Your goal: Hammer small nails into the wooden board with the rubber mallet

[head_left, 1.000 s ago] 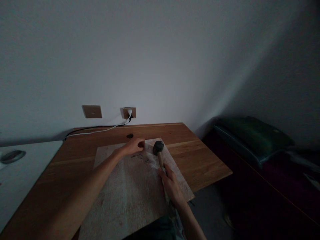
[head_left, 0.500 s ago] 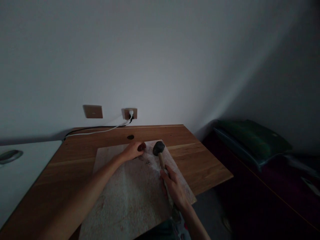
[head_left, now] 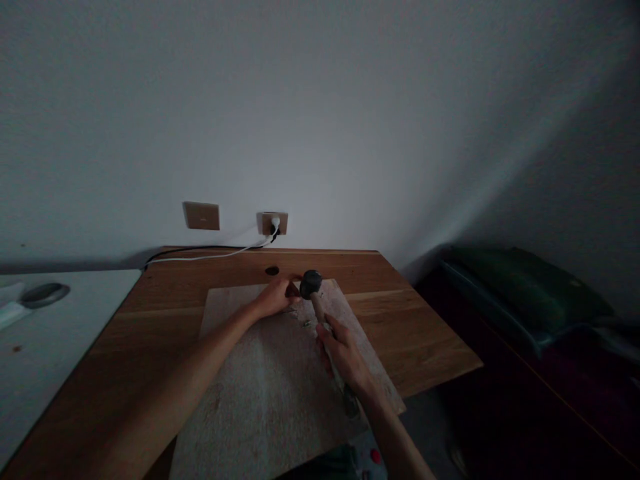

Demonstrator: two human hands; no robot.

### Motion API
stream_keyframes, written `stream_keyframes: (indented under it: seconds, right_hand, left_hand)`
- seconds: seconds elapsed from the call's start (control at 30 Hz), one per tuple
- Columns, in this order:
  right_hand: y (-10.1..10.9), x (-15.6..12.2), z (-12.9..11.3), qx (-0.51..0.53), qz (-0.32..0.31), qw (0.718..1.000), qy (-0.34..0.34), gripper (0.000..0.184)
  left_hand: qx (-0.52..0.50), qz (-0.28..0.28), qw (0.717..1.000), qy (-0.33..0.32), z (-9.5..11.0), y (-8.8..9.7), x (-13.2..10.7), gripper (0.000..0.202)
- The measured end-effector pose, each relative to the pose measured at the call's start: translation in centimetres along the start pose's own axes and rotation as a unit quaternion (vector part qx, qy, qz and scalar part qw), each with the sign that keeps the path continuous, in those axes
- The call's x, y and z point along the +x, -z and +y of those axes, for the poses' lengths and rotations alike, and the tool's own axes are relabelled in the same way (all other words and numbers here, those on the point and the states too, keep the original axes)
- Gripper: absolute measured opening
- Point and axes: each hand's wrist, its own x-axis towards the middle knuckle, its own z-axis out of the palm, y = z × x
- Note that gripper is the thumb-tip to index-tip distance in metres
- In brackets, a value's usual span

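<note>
My right hand [head_left: 344, 352] is wrapped round the wooden handle of a mallet [head_left: 311, 285] with a dark, rounded head. That head is over the far part of a pale, worn board [head_left: 260, 380], right beside the fingertips of my left hand [head_left: 276, 297]. My left fingers are closed in a pinch on a small reddish-brown thing [head_left: 294, 289], mostly hidden by the fingers and the mallet head; its kind does not show. Small crumbs or fragments [head_left: 306, 323] lie on the board near both hands.
Under the board is a wooden table [head_left: 420, 340] with a dark round hole [head_left: 272, 271]. Cables run along the wall to a socket [head_left: 275, 224]. A white surface [head_left: 60, 347] adjoins on the left. At right lies a dark green cushion-like thing [head_left: 530, 287].
The mallet head has moved left, up against the left fingertips, and now partly covers the reddish-brown thing. The whole view has shifted slightly, with the table appearing further right.
</note>
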Motion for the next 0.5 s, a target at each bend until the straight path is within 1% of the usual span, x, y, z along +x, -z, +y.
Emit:
stream_keyframes:
  seconds: [0.23,0.37,0.5]
  right_hand:
    - [-0.15,0.08,0.53,-0.010,0.008,1.000,0.002,0.034]
    - [-0.17,0.21,0.61,-0.006,0.006,1.000,0.004,0.032]
    - [0.25,-0.18,0.66,-0.008,-0.003,1.000,0.004,0.032]
  left_hand:
    - [-0.002,0.005,1.000,-0.004,0.12,0.05,-0.10,0.057]
    - [0.010,0.011,1.000,-0.008,0.29,0.02,-0.10,0.048]
    - [0.035,0.018,0.999,0.002,0.34,-0.12,-0.05,0.039]
